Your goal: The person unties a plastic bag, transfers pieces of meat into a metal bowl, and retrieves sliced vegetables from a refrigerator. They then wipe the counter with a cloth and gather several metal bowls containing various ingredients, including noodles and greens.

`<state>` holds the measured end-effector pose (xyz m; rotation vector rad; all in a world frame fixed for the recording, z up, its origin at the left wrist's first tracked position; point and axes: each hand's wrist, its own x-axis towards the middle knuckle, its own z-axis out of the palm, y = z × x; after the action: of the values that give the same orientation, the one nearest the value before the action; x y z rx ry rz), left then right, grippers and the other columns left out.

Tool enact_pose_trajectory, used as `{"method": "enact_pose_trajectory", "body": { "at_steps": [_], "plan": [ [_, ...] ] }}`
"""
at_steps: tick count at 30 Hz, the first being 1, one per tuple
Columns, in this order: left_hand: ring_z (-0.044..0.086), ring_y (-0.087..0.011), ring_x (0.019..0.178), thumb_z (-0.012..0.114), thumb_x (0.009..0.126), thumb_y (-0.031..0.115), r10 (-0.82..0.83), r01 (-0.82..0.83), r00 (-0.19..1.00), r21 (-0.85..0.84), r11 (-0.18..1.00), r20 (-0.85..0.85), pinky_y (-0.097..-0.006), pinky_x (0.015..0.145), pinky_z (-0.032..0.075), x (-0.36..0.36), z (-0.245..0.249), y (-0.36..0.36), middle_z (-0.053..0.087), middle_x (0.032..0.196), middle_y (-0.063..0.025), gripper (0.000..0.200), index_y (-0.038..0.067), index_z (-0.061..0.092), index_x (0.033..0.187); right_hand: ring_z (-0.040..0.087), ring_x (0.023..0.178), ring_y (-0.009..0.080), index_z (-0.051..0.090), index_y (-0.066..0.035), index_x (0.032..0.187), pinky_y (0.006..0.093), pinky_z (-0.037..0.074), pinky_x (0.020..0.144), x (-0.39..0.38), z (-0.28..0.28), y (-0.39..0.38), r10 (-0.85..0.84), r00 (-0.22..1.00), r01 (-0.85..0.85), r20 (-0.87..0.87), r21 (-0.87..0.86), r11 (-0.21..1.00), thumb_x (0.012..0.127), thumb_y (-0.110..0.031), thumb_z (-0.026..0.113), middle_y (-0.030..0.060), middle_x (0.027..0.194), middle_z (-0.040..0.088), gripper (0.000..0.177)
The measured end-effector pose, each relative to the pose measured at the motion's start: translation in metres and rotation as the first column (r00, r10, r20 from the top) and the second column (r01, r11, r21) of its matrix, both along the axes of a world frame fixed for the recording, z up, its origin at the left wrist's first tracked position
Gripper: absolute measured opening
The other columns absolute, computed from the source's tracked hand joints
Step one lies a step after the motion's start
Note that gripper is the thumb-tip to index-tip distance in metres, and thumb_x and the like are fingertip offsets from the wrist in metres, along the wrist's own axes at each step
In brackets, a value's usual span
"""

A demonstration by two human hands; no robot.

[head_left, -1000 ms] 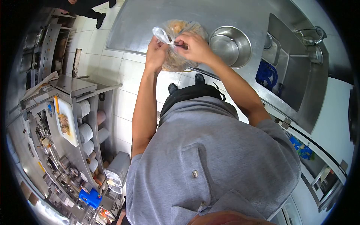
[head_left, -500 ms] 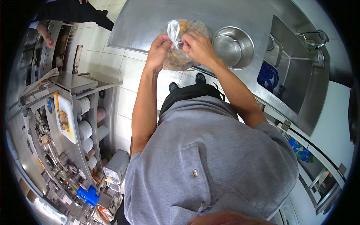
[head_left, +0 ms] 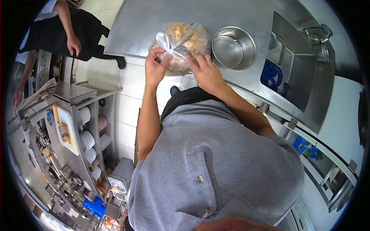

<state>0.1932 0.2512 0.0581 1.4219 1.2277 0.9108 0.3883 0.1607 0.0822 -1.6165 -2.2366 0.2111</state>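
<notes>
A clear plastic bag (head_left: 198,34) filled with orange-brown food pieces rests at the front edge of the steel counter. White plastic is gathered in a knot (head_left: 169,49) on its top, with a loop sticking up to the left. My left hand (head_left: 155,69) grips the bag's near left side, thumb and forefinger curled beside the knot. On the near right side, my right hand (head_left: 208,75) takes hold of the bag with bent fingers. Some fingertips are hard to make out against the plastic. A round steel pot (head_left: 246,63) stands just right of the bag.
The steel counter (head_left: 138,27) runs to a sink (head_left: 295,84) with a blue cloth (head_left: 271,75) at right. At left, a shelf unit (head_left: 110,94) holds stacked white bowls (head_left: 87,140) and a cutting board (head_left: 73,134) with food. A co-worker (head_left: 75,32) stands at upper left.
My hands have moved from the knot down to the bag's near sides. The bag sits farther onto the counter, its loop leaning left. The co-worker has come further into view.
</notes>
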Motion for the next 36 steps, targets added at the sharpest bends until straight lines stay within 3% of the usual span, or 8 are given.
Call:
{"method": "enact_pose_trajectory", "body": {
  "at_steps": [13, 19, 22, 24, 26, 28, 34, 36],
  "plan": [
    [0.049, -0.0098, 0.065, 0.074, 0.080, 0.012, 0.272, -0.267, 0.962, 0.197, 0.943, 0.001, -0.0241, 0.064, 0.044, -0.025, -0.014, -0.009, 0.059, 0.078, -0.0033, 0.023, -0.001, 0.061, 0.094, 0.051, 0.107, 0.0336, 0.052, -0.008, 0.126, 0.0396, 0.055, 0.072, 0.003, 0.005, 0.033, -0.007, 0.998, 0.000, -0.060, -0.105, 0.994, 0.075, -0.007, 0.064, 0.0137, 0.110, 0.049, 0.052],
    [0.050, -0.0093, 0.077, 0.074, 0.080, 0.008, 0.269, -0.270, 0.963, -0.059, 0.961, -0.030, -0.0228, 0.072, 0.043, -0.086, -0.048, -0.040, 0.055, 0.086, -0.0017, 0.032, 0.001, 0.056, 0.106, 0.055, 0.101, 0.0359, 0.051, -0.005, 0.126, 0.0442, 0.050, 0.087, -0.004, 0.012, 0.056, 0.140, 0.989, -0.143, 0.044, 0.081, 0.986, 0.070, -0.006, 0.067, 0.0169, 0.110, 0.053, 0.057],
    [0.053, -0.0100, 0.075, 0.074, 0.079, 0.009, 0.265, -0.255, 0.964, -0.274, 0.927, 0.001, -0.0241, 0.068, 0.044, -0.092, -0.071, -0.057, 0.057, 0.085, -0.0019, 0.033, 0.002, 0.056, 0.107, 0.055, 0.102, 0.0372, 0.048, 0.002, 0.124, 0.0433, 0.046, 0.091, -0.014, 0.000, 0.062, 0.192, 0.929, -0.243, 0.316, 0.131, 0.961, 0.067, -0.009, 0.070, 0.0184, 0.109, 0.055, 0.062],
    [0.056, -0.0117, 0.078, 0.071, 0.083, 0.016, 0.262, -0.250, 0.965, -0.350, 0.903, -0.012, -0.0266, 0.070, 0.047, -0.091, -0.079, -0.066, 0.059, 0.088, -0.0024, 0.033, 0.003, 0.056, 0.109, 0.049, 0.113, 0.0356, 0.043, 0.008, 0.127, 0.0421, 0.044, 0.093, -0.011, 0.003, 0.066, 0.153, 0.976, -0.138, 0.155, -0.103, 0.985, 0.066, -0.019, 0.074, 0.0187, 0.117, 0.054, 0.074],
    [0.058, -0.0129, 0.079, 0.070, 0.084, 0.017, 0.277, -0.259, 0.961, -0.382, 0.887, -0.009, -0.0271, 0.070, 0.047, -0.091, -0.084, -0.072, 0.059, 0.088, -0.0027, 0.032, 0.004, 0.056, 0.109, 0.055, 0.106, 0.0363, 0.044, 0.000, 0.129, 0.0420, 0.046, 0.090, -0.010, -0.002, 0.074, 0.106, 0.983, -0.106, 0.150, -0.006, 0.994, 0.064, -0.022, 0.075, 0.0188, 0.115, 0.058, 0.075],
    [0.060, -0.0143, 0.081, 0.069, 0.085, 0.018, 0.255, -0.230, 0.967, -0.460, 0.857, -0.008, -0.0278, 0.070, 0.048, -0.096, -0.084, -0.079, 0.059, 0.088, -0.0033, 0.032, 0.004, 0.056, 0.110, 0.061, 0.096, 0.0347, 0.049, -0.005, 0.123, 0.0431, 0.049, 0.085, -0.011, 0.016, 0.082, -0.087, 0.993, 0.067, -0.078, -0.236, 0.970, 0.063, -0.020, 0.075, 0.0207, 0.097, 0.062, 0.067],
    [0.060, -0.0155, 0.082, 0.065, 0.087, 0.020, 0.273, -0.236, 0.962, -0.503, 0.832, 0.000, -0.0280, 0.071, 0.048, -0.112, -0.091, -0.087, 0.060, 0.092, -0.0055, 0.028, 0.004, 0.056, 0.108, 0.063, 0.086, 0.0296, 0.056, -0.006, 0.122, 0.0380, 0.049, 0.076, 0.017, 0.013, 0.138, -0.013, 0.972, -0.070, -0.234, -0.341, 0.937, 0.066, -0.025, 0.075, 0.0159, 0.086, 0.064, 0.062],
    [0.061, -0.0157, 0.082, 0.064, 0.088, 0.020, 0.285, -0.235, 0.958, -0.518, 0.823, 0.017, -0.0279, 0.072, 0.048, -0.113, -0.092, -0.088, 0.060, 0.093, -0.0058, 0.027, 0.004, 0.056, 0.108, 0.062, 0.083, 0.0178, 0.055, 0.000, 0.121, 0.0305, 0.049, 0.077, 0.020, 0.004, 0.154, -0.049, 0.914, -0.126, -0.403, -0.395, 0.910, 0.071, -0.007, 0.068, 0.0088, 0.096, 0.066, 0.052]
  ]
}}
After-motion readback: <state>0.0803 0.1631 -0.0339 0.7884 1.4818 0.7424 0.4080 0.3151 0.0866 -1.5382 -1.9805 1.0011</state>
